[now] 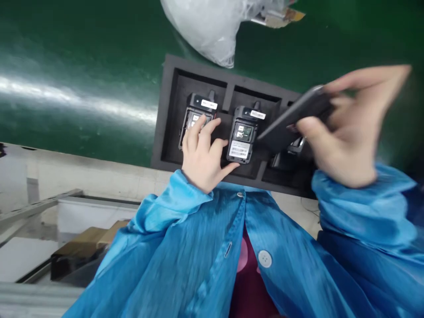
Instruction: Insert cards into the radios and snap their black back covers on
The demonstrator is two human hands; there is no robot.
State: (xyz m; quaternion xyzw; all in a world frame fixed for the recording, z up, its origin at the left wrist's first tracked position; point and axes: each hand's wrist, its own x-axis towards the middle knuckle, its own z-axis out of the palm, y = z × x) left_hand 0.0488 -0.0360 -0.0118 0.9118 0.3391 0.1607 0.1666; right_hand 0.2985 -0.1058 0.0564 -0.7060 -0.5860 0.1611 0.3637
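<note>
A black foam tray (169,110) lies on the green table, with black handheld radios set in its slots. My left hand (203,154) rests flat on the tray, fingers spread over the left radio (198,111), thumb touching the lower edge of the middle radio (243,134). That middle radio lies back side up with white labels showing. My right hand (344,128) is raised over the tray's right end and grips a flat dark cover (294,117), tilted. A third radio (291,152) lies partly hidden beneath it.
A crumpled clear plastic bag (212,26) lies on the green table (82,66) just beyond the tray. My blue smock sleeves fill the lower view. Below the table edge at left are a metal frame (39,205) and brown boxes (86,243).
</note>
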